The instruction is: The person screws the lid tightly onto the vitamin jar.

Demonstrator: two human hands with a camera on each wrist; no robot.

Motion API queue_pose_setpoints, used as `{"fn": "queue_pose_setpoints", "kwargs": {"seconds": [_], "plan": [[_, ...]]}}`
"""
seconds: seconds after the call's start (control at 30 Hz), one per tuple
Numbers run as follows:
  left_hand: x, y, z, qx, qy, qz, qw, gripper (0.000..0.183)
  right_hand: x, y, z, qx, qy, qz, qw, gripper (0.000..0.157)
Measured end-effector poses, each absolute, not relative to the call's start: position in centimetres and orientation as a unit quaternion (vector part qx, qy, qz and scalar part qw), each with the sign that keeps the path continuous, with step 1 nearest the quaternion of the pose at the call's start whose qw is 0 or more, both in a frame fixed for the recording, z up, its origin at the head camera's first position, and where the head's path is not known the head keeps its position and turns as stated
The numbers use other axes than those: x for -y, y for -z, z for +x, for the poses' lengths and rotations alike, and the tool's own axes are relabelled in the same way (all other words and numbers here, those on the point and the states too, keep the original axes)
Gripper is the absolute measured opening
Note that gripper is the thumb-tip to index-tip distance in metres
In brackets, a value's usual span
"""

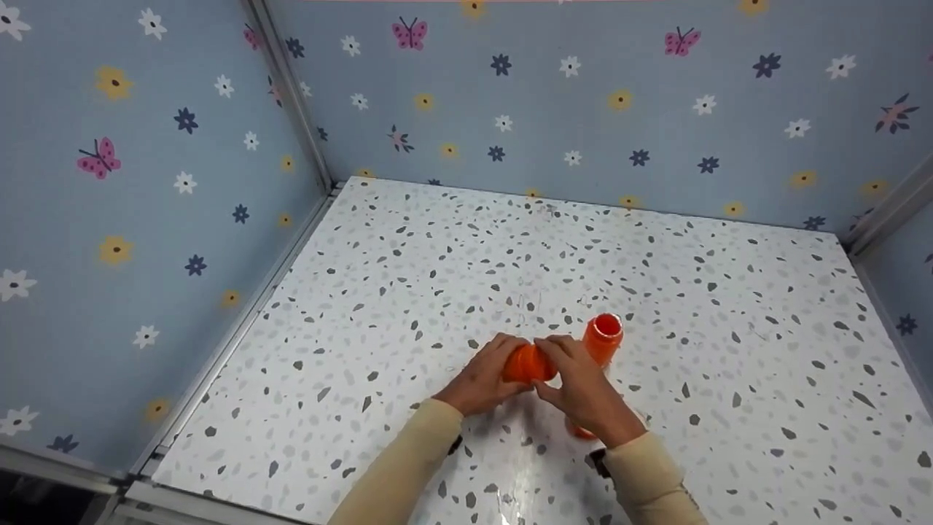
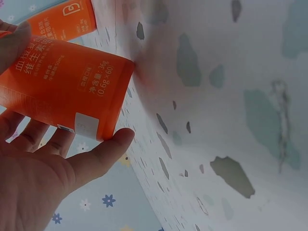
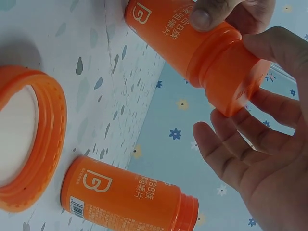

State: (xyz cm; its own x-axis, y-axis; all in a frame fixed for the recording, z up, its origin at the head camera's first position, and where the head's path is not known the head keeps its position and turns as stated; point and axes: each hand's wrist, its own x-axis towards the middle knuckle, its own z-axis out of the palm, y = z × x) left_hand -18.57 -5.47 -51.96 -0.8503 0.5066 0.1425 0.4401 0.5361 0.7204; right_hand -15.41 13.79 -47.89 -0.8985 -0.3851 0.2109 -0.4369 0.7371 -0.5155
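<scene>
An orange bottle [image 3: 168, 41] with white print is held tilted above the table between both hands. My left hand [image 1: 481, 375] grips its body, fingers and thumb around the label [image 2: 62, 72]. At the other end, my right hand [image 1: 583, 386] holds the ribbed orange cap [image 3: 236, 77] between thumb and fingers; the cap sits on the bottle's neck. A second orange bottle [image 1: 602, 343] stands upright without a cap just beyond the right hand. Nearer me, partly hidden under the right wrist, a loose orange cap [image 3: 53, 125] lies with its white-lined inside showing.
The white speckled tabletop [image 1: 408, 292] extends around the hands. Blue flowered panels [image 1: 598, 95] enclose its back and sides, with a metal frame edge [image 1: 219, 357] along the left.
</scene>
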Motion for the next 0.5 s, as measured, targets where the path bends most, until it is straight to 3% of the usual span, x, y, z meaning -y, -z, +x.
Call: {"fn": "queue_pose_setpoints", "kwargs": {"seconds": [0.5], "plan": [[5.44,52.01,-18.49,-0.873,-0.400,0.277,0.031,0.052,-13.50,48.28,-15.52,0.934,-0.290,0.203,0.055,0.064]]}}
